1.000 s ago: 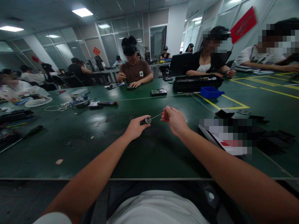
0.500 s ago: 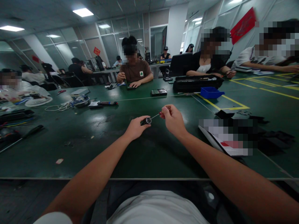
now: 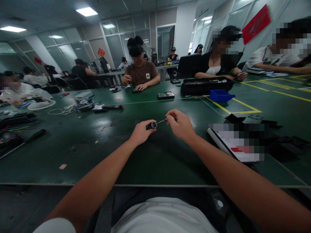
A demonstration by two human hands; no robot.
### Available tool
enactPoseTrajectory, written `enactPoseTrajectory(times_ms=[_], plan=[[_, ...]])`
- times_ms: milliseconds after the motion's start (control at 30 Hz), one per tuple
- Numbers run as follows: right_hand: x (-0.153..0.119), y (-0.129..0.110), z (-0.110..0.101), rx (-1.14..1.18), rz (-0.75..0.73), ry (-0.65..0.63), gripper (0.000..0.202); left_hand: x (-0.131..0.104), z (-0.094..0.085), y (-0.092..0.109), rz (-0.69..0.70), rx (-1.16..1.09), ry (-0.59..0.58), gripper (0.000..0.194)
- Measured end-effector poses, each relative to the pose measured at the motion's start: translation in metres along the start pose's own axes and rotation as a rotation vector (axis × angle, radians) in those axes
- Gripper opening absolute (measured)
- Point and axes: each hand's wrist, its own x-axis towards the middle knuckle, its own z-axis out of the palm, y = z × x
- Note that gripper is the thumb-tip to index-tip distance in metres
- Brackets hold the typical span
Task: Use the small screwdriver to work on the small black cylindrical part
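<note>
My left hand is closed round a small black cylindrical part, whose round, silvery-rimmed end faces right and toward me. From the right, my right hand grips a screwdriver by its red handle, most of which the fingers hide. The thin metal shaft points left into or against the round end of the part; I cannot tell how deep the tip sits. Both hands are just above the green table, near its middle.
A hard drive lies beyond my hands, with a long black housing and a blue bin to its right. Black pieces lie on the right. A long screwdriver is far left. A co-worker sits opposite.
My right hand's fingers have shifted on the screwdriver handle and look more extended, covering it differently. The left hand and the black part stay nearly in place.
</note>
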Motion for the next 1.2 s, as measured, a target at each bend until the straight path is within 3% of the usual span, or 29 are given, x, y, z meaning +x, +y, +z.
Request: enactPoseTrajectory(times_ms=[200,367,733,933,1100,1200], plan=[[0.002,-0.002,0.0,-0.134,0.003,0.053,0.044,-0.001,-0.001,0.002,0.01,0.002,0.0,0.041],[0.001,0.0,0.002,-0.122,-0.02,0.032,0.03,0.0,0.0,-0.001,0.009,0.017,0.011,0.042],[-0.001,0.001,0.003,-0.048,-0.014,-0.014,0.028,0.001,-0.001,-0.003,0.016,-0.01,0.014,0.041],[0.003,0.009,0.013,0.31,0.116,0.091,0.017,0.001,-0.004,-0.002,0.039,0.0,0.026,0.042],[0.01,0.012,0.013,0.7,0.503,0.103,0.023,0.0,-0.005,0.001,0.096,0.033,0.007,0.041],[0.011,0.013,0.012,0.688,0.517,0.141,0.022,0.0,-0.005,0.002,0.088,0.048,0.008,0.04]])
